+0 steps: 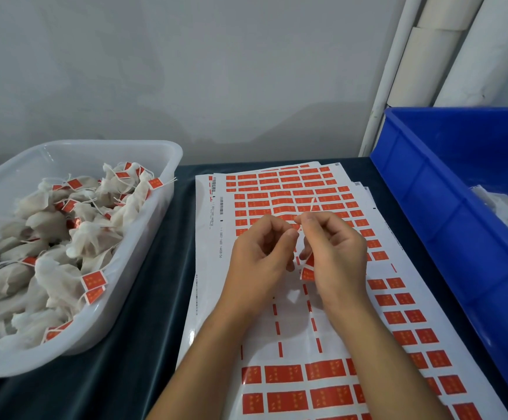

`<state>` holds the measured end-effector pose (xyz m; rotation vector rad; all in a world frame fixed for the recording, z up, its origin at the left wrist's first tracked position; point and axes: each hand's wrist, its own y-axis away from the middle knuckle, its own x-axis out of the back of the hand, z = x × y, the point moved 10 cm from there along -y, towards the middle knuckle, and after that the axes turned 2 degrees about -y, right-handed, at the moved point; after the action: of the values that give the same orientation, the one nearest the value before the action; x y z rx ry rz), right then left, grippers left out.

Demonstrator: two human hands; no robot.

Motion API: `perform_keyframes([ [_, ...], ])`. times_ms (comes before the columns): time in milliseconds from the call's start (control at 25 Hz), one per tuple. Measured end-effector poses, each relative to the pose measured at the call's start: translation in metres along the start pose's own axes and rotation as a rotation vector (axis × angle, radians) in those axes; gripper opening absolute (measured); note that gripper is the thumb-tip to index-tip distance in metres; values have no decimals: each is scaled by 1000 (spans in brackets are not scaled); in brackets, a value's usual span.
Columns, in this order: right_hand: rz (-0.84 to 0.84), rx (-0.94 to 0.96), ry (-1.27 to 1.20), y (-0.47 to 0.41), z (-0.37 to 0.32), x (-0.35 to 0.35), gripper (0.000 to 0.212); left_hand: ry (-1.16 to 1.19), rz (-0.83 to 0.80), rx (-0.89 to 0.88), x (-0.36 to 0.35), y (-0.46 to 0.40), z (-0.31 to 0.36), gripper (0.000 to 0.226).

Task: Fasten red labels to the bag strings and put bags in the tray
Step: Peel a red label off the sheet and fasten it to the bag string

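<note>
Both hands meet above the label sheets (pixel 283 192) in the middle of the dark table. My right hand (pixel 334 253) pinches a thin white bag string (pixel 311 204) at its fingertips, and a peeled red label (pixel 308 269) hangs below its palm. My left hand (pixel 261 256) is curled with its fingertips up against the same spot on the string; the bag itself is hidden behind my hands. The translucent white tray (pixel 155 153) at the left holds several labelled bags (pixel 52 268).
A blue bin (pixel 428 189) at the right holds unlabelled white bags (pixel 507 210). The sheets have peeled gaps near my hands and full rows of red labels near the front edge. White pipes stand against the wall behind the bin.
</note>
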<state>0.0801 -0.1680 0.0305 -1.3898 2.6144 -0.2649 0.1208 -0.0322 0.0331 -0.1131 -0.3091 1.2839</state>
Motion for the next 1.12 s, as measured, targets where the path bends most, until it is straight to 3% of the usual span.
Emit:
perform_keyframes([
  [320,-66,8,-57,-1,-1,-5,15,39,-8,-27,-2,0,6,13],
  [480,-48,-15,-74,-2,3,-2,16,14,78,-14,9,-3,4,10],
  [760,-175,-198,-439,-4,15,-10,24,94,205,73,24,-6,-10,11],
  [960,-170,-206,-496,-6,13,-12,41,115,179,60,22,-7,-11,13],
  [1120,-142,-151,-408,-6,9,-10,42,117,158,28,19,-7,-7,14],
])
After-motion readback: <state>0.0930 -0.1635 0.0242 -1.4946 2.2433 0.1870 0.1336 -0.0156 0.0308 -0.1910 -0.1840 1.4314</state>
